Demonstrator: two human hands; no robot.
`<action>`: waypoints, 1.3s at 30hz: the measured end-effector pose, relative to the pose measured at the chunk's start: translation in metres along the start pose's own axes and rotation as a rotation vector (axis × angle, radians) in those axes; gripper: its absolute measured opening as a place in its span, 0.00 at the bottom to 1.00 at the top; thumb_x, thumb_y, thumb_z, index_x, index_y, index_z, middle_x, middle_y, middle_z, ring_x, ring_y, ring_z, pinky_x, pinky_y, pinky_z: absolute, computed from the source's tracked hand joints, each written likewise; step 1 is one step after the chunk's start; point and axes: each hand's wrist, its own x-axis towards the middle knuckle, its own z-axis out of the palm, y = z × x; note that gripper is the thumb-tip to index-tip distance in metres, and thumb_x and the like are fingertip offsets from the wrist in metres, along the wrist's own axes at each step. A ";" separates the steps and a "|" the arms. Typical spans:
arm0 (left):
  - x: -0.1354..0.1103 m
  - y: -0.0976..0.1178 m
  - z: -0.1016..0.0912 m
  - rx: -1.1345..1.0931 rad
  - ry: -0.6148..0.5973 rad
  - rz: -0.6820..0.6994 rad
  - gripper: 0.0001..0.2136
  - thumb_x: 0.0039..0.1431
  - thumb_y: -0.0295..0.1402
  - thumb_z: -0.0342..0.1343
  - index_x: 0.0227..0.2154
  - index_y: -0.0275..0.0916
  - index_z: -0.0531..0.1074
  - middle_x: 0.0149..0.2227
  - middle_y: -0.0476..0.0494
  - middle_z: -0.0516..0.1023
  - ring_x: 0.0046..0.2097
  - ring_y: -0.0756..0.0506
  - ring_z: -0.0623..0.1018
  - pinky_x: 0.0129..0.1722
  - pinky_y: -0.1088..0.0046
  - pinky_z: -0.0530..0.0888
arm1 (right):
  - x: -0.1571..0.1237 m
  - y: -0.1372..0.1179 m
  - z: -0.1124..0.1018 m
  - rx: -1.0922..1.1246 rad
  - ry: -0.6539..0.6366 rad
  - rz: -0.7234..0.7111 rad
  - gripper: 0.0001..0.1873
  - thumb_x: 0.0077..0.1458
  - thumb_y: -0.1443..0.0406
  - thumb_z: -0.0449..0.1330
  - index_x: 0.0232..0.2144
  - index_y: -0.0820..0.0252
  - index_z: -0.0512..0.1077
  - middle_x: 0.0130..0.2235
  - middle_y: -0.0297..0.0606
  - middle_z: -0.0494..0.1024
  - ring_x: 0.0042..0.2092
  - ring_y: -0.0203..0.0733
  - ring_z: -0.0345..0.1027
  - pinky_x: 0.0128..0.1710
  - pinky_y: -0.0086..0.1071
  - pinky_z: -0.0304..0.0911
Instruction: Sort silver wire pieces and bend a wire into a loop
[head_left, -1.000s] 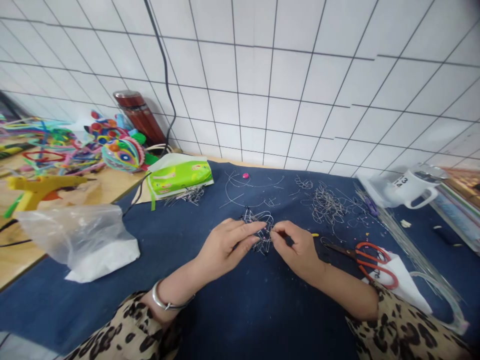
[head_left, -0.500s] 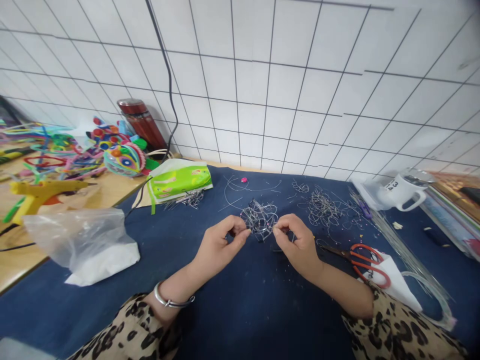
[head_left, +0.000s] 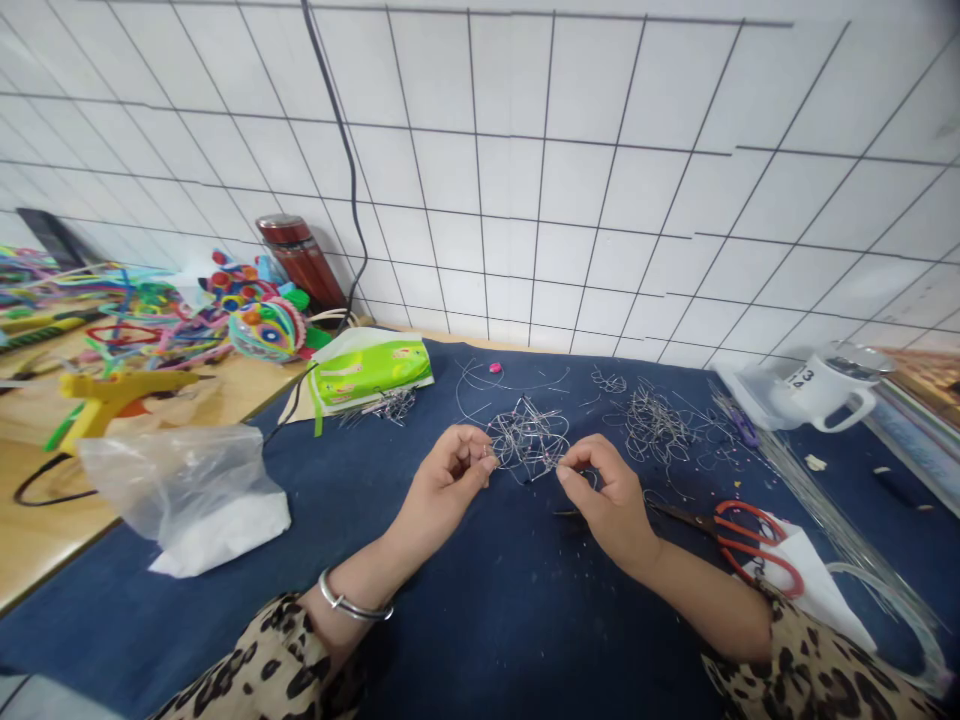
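Observation:
A loose tangle of thin silvery wire [head_left: 529, 440], with small dark and pinkish bits in it, is between my hands above the dark blue cloth [head_left: 480, 620]. My left hand [head_left: 450, 480] pinches wire at its left edge, thumb against forefinger. On the right edge, my right hand [head_left: 611, 500] has thumb and forefinger closed on wire as well. Whether the tangle also rests on the cloth, I cannot tell. A second heap of bent wires [head_left: 656, 425] lies beyond my right hand. Orange-handled scissors [head_left: 757, 540] lie near my right forearm, on white paper [head_left: 825, 595].
At left are a plastic bag with white contents [head_left: 217, 535], a yellow glue gun [head_left: 105, 395] and a green packet [head_left: 367, 375]. A red flask [head_left: 304, 265] stands by the tiled wall. Straight wires [head_left: 832, 520] and a white mug [head_left: 825, 390] are at right.
My hands have drawn slightly apart, and the wire tangle between them looks wider. The whole view has shifted a little.

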 end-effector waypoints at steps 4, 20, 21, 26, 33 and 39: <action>0.001 -0.002 0.001 -0.232 0.060 -0.103 0.13 0.53 0.31 0.56 0.40 0.41 0.61 0.29 0.53 0.69 0.27 0.54 0.67 0.29 0.77 0.65 | -0.001 -0.001 0.000 0.023 -0.013 0.003 0.06 0.53 0.71 0.53 0.26 0.58 0.65 0.30 0.33 0.65 0.34 0.37 0.61 0.36 0.33 0.59; 0.004 -0.002 -0.007 -0.350 -0.098 -0.314 0.06 0.50 0.32 0.57 0.23 0.36 0.69 0.23 0.51 0.66 0.28 0.52 0.67 0.33 0.74 0.66 | 0.003 0.008 -0.003 0.076 0.030 0.094 0.05 0.54 0.68 0.54 0.26 0.59 0.66 0.29 0.33 0.66 0.33 0.37 0.60 0.36 0.32 0.58; 0.004 0.000 -0.008 -0.337 -0.094 -0.297 0.06 0.50 0.32 0.57 0.23 0.36 0.68 0.24 0.50 0.67 0.29 0.52 0.68 0.34 0.74 0.66 | 0.003 0.009 -0.003 0.080 0.039 0.108 0.05 0.54 0.67 0.54 0.26 0.59 0.66 0.29 0.33 0.67 0.33 0.37 0.60 0.36 0.32 0.58; 0.008 0.003 -0.014 -0.126 -0.075 -0.203 0.09 0.49 0.35 0.59 0.22 0.36 0.68 0.24 0.51 0.67 0.27 0.53 0.66 0.30 0.76 0.63 | 0.004 0.013 -0.002 0.095 0.056 0.105 0.04 0.53 0.67 0.54 0.26 0.59 0.66 0.29 0.33 0.67 0.32 0.36 0.60 0.36 0.32 0.58; 0.010 0.001 -0.020 0.021 -0.105 -0.174 0.10 0.51 0.38 0.58 0.30 0.36 0.72 0.29 0.48 0.71 0.30 0.52 0.67 0.31 0.75 0.64 | 0.004 0.007 -0.005 0.035 0.052 0.050 0.05 0.54 0.69 0.53 0.26 0.59 0.65 0.30 0.33 0.66 0.33 0.36 0.60 0.37 0.32 0.58; 0.011 -0.004 -0.020 0.068 -0.097 -0.176 0.10 0.49 0.37 0.60 0.33 0.39 0.73 0.34 0.47 0.73 0.35 0.49 0.71 0.38 0.72 0.67 | 0.001 0.004 -0.003 -0.033 0.010 -0.124 0.05 0.52 0.71 0.54 0.26 0.58 0.65 0.29 0.34 0.66 0.34 0.37 0.61 0.38 0.34 0.59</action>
